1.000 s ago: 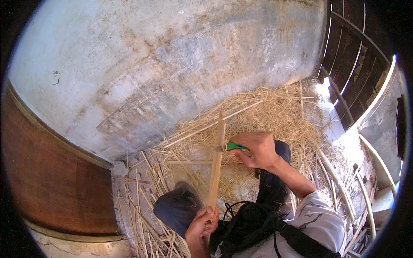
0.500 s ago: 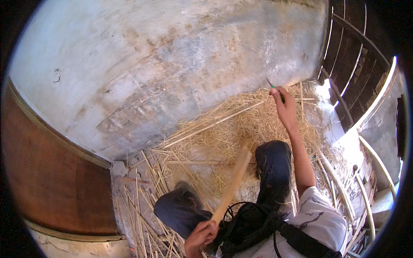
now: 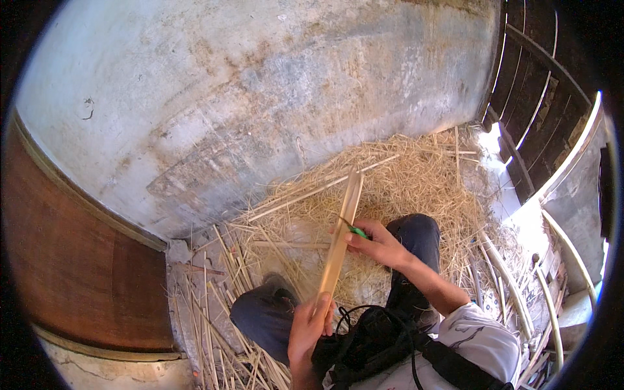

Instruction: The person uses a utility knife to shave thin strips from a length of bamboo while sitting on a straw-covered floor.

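A long, pale yellow-brown strip of split bamboo (image 3: 334, 260) slants up and away from my lap. My left hand (image 3: 310, 326) is closed around its near end. A small knife with a green handle (image 3: 357, 231) is in my right hand (image 3: 379, 244), the fingers wrapped round the handle. Its dark blade lies across the strip about midway along, seemingly touching it. The strip's far end stands over the shavings and looks split or grooved lengthwise.
Curly straw-coloured shavings (image 3: 416, 175) cover the floor ahead, beside a stained pale wall (image 3: 260, 97). Thin cut sticks (image 3: 224, 338) lie in a loose pile at my left. A brown wooden panel (image 3: 91, 260) stands far left. Curved poles (image 3: 510, 279) lean at the right.
My right hand with the knife has come down and toward me, from out over the shavings onto the strip. The strip has tipped, its far end reaching farther away; my left hand has risen slightly.
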`<action>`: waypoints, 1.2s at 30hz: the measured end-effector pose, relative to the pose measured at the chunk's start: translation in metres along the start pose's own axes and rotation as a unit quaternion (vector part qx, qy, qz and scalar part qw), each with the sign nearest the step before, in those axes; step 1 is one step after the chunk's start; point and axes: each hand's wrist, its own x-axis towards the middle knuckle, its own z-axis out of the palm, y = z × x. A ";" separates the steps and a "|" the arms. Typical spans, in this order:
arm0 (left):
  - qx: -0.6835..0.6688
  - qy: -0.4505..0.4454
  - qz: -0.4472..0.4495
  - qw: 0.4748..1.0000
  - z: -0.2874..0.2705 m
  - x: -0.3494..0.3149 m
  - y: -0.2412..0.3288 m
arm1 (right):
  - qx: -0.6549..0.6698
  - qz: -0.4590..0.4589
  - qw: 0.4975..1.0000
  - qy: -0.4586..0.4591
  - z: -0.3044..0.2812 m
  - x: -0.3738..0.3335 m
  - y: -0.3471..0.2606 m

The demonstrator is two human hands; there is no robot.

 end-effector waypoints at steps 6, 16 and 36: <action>0.143 0.056 0.066 0.986 0.000 0.009 0.003 | 0.121 0.040 0.987 0.093 0.013 -0.001 -0.007; 0.316 0.035 0.140 0.938 -0.045 -0.023 0.009 | 0.168 0.012 0.957 0.235 -0.039 0.016 -0.018; 0.140 0.098 0.137 0.976 -0.032 0.007 -0.002 | 0.024 -0.039 0.988 0.146 0.012 -0.022 0.015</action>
